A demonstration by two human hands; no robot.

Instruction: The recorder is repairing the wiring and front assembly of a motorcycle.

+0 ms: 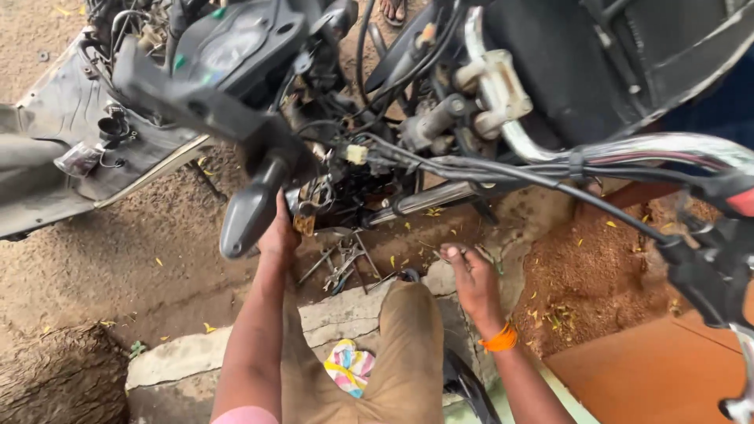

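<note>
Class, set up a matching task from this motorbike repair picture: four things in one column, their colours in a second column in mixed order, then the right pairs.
Things:
1. wristband
2. cloth
3. handlebar
4. trousers

Colours:
A. shiny silver
B. brown
C. orange
D. pink, yellow and blue

Pairs: 1-C, 2-D, 3-A, 4-B

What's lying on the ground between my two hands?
In the head view, a loose pile of metal hand tools lies on the dirt between the left hand and the right hand.
</note>
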